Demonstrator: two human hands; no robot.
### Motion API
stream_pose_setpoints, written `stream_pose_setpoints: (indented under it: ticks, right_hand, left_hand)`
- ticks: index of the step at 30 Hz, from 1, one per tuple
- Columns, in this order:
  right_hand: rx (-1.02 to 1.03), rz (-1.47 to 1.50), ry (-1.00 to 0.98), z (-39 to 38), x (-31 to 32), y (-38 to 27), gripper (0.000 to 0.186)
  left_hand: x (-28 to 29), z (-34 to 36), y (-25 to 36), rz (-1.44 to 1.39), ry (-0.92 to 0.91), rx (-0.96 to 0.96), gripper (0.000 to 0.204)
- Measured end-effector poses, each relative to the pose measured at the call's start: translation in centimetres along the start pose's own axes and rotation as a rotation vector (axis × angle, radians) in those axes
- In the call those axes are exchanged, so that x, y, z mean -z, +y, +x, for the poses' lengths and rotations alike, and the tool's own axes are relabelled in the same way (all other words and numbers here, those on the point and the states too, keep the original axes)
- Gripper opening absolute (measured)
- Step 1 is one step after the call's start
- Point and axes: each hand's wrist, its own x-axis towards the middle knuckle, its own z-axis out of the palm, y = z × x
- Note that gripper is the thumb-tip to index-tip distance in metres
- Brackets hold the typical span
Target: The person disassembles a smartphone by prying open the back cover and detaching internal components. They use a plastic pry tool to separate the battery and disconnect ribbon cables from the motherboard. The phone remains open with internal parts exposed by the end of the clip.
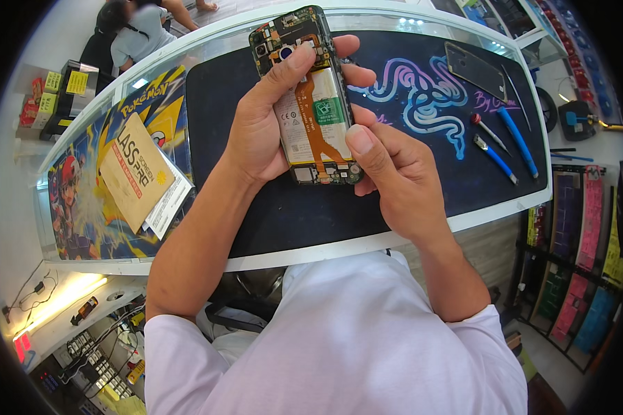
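- The opened phone (pixel 310 97), back cover off and battery showing, is held above the dark mat (pixel 408 187) on the worktop (pixel 367 243), long axis pointing away from the person.
- The left hand (pixel 259 131) grips its left edge, index finger lying across the top near the camera.
- The right hand (pixel 394 173) clasps the right edge, thumb pressing the lower end.
- Both sets of fingers are closed on it; screwdrivers (pixel 505 145) lie well apart to the right.

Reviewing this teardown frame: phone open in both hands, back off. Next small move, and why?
Probably set the opened phone flat on the dark mat and pick up a blue-handled tool. Both the left hand and right hand are occupied holding it up off the counter, battery and orange flex cable exposed, and the tools lie off to the right.
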Motion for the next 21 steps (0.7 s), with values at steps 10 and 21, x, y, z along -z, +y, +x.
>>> stream_pose_setpoints:
  ticks: [10, 21]
  right_hand:
    - [0.150, 0.115, 0.027, 0.5, -0.4, 0.4, 0.041]
    - [0.278, 0.278, 0.050, 2.2, 1.6, -0.6, 0.037]
  left_hand:
    - [-0.8, -0.5, -1.0, 0.423, 0.263, -0.017, 0.050]
    - [-1.5, -0.9, -1.4, 0.414, 0.177, 0.028, 0.040]
